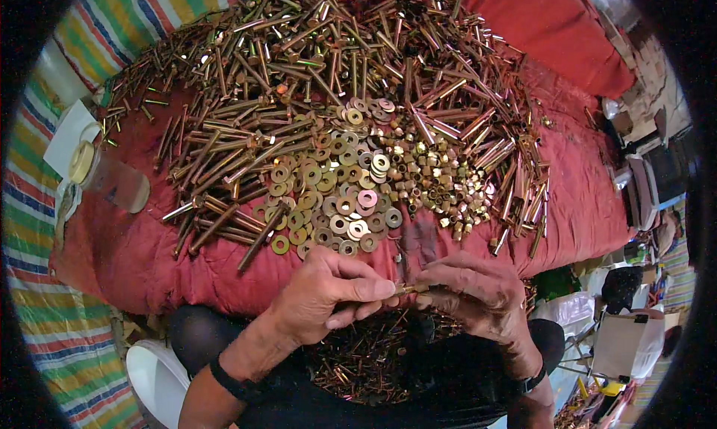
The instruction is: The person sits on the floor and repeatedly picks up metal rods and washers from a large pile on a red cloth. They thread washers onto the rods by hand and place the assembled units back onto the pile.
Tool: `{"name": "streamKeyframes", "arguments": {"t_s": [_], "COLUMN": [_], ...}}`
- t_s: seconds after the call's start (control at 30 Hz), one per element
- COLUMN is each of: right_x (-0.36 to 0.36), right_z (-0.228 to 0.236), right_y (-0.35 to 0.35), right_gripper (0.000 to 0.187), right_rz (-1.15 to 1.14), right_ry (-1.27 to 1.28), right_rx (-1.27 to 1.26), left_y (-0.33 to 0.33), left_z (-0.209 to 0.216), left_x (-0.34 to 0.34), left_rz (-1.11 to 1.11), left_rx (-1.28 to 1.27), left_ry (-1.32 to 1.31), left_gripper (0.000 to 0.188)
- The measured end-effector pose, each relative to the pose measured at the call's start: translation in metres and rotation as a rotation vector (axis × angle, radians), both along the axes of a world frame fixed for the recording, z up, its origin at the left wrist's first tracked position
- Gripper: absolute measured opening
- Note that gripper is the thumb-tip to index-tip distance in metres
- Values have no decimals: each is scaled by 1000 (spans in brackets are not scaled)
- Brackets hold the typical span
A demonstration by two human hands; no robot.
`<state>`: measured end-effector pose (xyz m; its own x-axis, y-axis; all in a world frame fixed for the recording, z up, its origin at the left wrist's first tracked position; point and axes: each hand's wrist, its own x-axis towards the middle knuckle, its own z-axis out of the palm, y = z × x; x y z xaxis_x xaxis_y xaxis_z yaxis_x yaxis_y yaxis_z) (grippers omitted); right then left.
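My left hand [328,291] and my right hand [478,291] meet in front of the red padded surface, above my lap. Both are closed, fingertips pinching a brass-coloured bolt [405,288] from its two sides. Most of the bolt is covered by the fingers, so I cannot tell whether a nut or washer is on it. Just beyond my left hand lies a heap of flat washers [328,182]. Small nuts [448,186] are piled to the right of them, beyond my right hand. Long bolts [299,55] form a large mound behind and around both.
Red cloth [575,182] covers the work surface. At its left side lies a clear plastic jar [116,182] next to striped sheeting [45,279]. More bolts [358,362] are massed below my hands, between my legs. A white basin [157,380] stands at the lower left.
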<state>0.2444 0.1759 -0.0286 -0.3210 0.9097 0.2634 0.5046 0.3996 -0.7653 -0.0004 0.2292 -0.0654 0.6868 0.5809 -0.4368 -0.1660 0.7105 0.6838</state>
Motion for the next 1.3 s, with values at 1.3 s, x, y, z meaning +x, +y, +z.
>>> {"name": "streamKeyframes", "arguments": {"t_s": [1.3], "right_x": [-5], "right_z": [2], "right_y": [-8], "right_gripper": [20], "right_rz": [-109], "right_ry": [-55], "right_rx": [-91], "left_y": [-10], "left_z": [2], "left_x": [2], "left_rz": [87], "left_rx": [323], "left_ry": [102], "left_gripper": [17]}}
